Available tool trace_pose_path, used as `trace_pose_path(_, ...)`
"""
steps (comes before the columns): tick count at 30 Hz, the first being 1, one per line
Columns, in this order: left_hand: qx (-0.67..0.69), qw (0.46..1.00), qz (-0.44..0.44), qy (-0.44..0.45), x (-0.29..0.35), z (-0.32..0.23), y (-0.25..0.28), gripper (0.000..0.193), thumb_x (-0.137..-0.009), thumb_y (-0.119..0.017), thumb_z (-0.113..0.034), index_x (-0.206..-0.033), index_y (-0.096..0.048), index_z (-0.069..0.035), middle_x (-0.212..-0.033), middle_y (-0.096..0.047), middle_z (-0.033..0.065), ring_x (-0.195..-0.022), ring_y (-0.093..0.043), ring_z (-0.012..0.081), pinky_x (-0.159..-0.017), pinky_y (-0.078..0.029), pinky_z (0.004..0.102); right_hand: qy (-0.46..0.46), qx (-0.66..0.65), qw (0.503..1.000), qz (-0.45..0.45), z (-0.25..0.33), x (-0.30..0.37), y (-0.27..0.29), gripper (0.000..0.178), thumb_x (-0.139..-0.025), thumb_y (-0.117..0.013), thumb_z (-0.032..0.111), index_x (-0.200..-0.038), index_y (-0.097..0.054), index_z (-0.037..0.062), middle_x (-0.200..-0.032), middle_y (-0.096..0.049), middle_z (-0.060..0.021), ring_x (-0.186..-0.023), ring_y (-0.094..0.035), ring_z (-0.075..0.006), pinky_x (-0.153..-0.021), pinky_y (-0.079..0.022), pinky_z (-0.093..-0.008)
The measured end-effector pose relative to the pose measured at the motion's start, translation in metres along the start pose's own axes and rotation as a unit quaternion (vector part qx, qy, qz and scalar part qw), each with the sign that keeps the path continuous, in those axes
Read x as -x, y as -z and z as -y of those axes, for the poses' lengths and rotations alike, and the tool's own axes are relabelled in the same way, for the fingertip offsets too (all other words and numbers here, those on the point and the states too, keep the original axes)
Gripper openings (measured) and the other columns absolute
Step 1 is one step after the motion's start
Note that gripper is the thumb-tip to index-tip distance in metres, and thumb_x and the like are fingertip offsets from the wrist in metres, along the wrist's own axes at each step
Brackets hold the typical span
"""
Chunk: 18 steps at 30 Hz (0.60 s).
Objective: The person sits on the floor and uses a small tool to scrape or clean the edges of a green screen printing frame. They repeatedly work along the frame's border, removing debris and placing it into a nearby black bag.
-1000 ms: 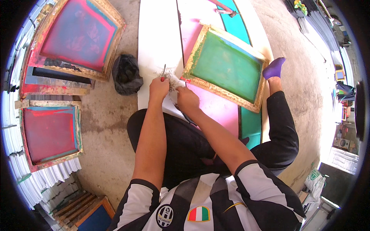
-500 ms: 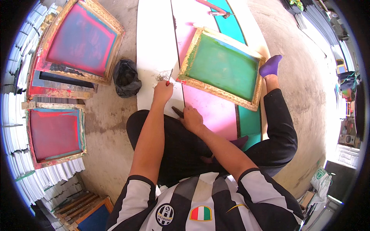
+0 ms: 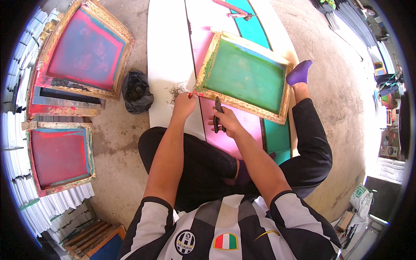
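A screen-printing frame (image 3: 247,73) with green mesh and pale wooden sides lies tilted on the striped board. My left hand (image 3: 185,105) is closed around a slim red-handled tool (image 3: 196,94), seemingly a screwdriver, at the frame's near left corner; its metal tip cannot be made out. Dark pliers (image 3: 218,115) rest in my right hand (image 3: 227,121), with their head pointing away from me, just short of the frame's near side. Close beyond my left hand is a small heap of thin metal bits (image 3: 176,90), perhaps staples.
A hammer (image 3: 236,9) lies at the board's far end. On the floor to the left sits a black plastic bag (image 3: 137,92). Farther left, more screen frames (image 3: 60,151) lean by paper stacks (image 3: 19,171). My socked foot (image 3: 299,73) touches near the green frame's right side.
My left hand has brought the red-handled tool to the frame's corner. The right hand has lifted the pliers from near my knee and moved them forward, toward the frame.
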State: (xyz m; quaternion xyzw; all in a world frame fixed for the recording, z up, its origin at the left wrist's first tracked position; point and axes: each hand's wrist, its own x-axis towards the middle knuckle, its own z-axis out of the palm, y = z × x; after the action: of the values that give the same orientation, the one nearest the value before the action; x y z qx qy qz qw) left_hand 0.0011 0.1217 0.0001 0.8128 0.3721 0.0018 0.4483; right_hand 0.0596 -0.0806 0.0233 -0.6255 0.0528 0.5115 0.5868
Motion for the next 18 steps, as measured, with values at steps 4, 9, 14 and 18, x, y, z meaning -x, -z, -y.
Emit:
trace_pose_path(4, 0.015, 1.0, -0.009, -0.016, 0.002, -0.005, 0.003, 0.035, -0.088, -0.059, -0.031, -0.083, -0.065, 0.003, -0.072, -0.064, 0.0202, -0.07, -0.065, 0.0346, -0.067, -0.048, 0.0452, -0.037, -0.028, 0.999, -0.016, 0.007, -0.007, -0.005, 0.045, -0.097, -0.057, 0.021, -0.137, -0.043, 0.0083, -0.102, -0.062, -0.0166, -0.083, -0.067, -0.0287, -0.067, -0.057, -0.0475)
trace_pose_path(9, 0.033, 0.999, -0.001, -0.014, 0.001, -0.007, 0.004, 0.038, -0.089, -0.059, -0.034, -0.087, -0.067, 0.004, -0.078, -0.066, 0.023, -0.078, -0.065, 0.0394, -0.071, -0.048, 0.0466, -0.041, -0.038, 0.998, -0.021, 0.008, -0.008, -0.013, 0.045, -0.097, -0.056, 0.018, -0.139, -0.041, 0.0108, -0.102, -0.063, -0.0171, -0.084, -0.067, -0.0297, -0.066, -0.056, -0.0474)
trace_pose_path(14, 0.024, 1.0, 0.008, -0.011, 0.006, -0.019, 0.011, 0.038, -0.09, -0.059, -0.034, -0.09, -0.067, 0.004, -0.085, -0.067, 0.0234, -0.083, -0.065, 0.0406, -0.075, -0.048, 0.0462, -0.056, -0.028, 0.997, -0.048, 0.008, -0.012, -0.014, 0.043, -0.099, -0.054, 0.02, -0.139, -0.041, 0.0126, -0.105, -0.062, -0.018, -0.087, -0.067, -0.0301, -0.068, -0.056, -0.0481)
trace_pose_path(18, 0.034, 0.999, 0.013, -0.015, 0.003, -0.014, 0.011, 0.038, -0.09, -0.06, -0.034, -0.092, -0.068, 0.003, -0.088, -0.068, 0.0241, -0.086, -0.066, 0.0406, -0.077, -0.049, 0.046, -0.066, -0.022, 0.996, -0.053, 0.012, -0.009, -0.018, 0.038, -0.102, -0.051, 0.021, -0.137, -0.043, 0.0096, -0.109, -0.063, -0.0182, -0.093, -0.068, -0.0311, -0.073, -0.057, -0.0482)
